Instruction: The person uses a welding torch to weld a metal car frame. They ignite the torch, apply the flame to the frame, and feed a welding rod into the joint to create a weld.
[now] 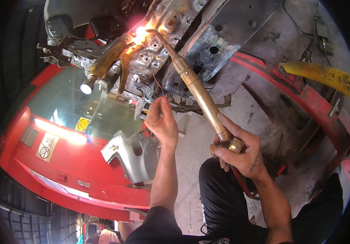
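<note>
My right hand [242, 152] is wrapped round the rear of a brass gas welding torch [199, 91], by its valve knobs. The torch slants up to the left, and its bent tip ends beside a bright glow on a perforated sheet-metal car panel [171, 24]. In my left hand [162, 122] a thin filler rod [154, 73] is pinched between thumb and fingers, its far end reaching up toward the glow. Locking pliers [106, 59] with a round adjusting screw are at the panel's left, their jaws near the glow, where glare hides detail.
A red vehicle [101, 179] with a windscreen stands at the left, a silver metal part [132, 154] beside it. At the right are a red steel beam [305, 97] and a yellow arm [321, 75]. A dark cable [295, 20] lies on the concrete floor at the upper right.
</note>
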Demonstrator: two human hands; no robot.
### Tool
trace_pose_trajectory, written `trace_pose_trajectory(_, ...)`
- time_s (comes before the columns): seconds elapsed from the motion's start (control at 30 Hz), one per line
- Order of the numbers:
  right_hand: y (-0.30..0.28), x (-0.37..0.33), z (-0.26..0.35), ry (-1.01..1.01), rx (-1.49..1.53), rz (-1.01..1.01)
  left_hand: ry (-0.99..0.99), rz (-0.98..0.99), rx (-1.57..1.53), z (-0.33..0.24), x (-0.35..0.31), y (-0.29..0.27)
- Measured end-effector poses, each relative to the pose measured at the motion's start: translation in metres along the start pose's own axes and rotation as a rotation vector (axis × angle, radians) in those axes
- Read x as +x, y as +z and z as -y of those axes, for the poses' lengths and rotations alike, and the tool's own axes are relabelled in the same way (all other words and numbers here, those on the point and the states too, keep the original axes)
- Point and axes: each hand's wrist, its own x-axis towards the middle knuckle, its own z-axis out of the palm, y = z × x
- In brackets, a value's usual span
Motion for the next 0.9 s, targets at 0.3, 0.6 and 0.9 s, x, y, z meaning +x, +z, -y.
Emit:
trace_pose_trajectory(0.3,0.0002,-0.0001,0.0023,0.015,0.019,-0.003,0.001,0.004,-0.016,0.0011,0.0013,0.0012)
trace_pose_trajectory(0.6,-0.0051,0.0003,-0.0063,-0.06,0.046,0.036,-0.011,0.012,-0.025,0.0006,0.0006,0.0017)
trace_pose_trajectory(0.9,-0.0043,0.0004,-0.0053,-0.047,0.027,0.034,0.003,0.014,-0.012,0.0015,0.0007,0.0014)
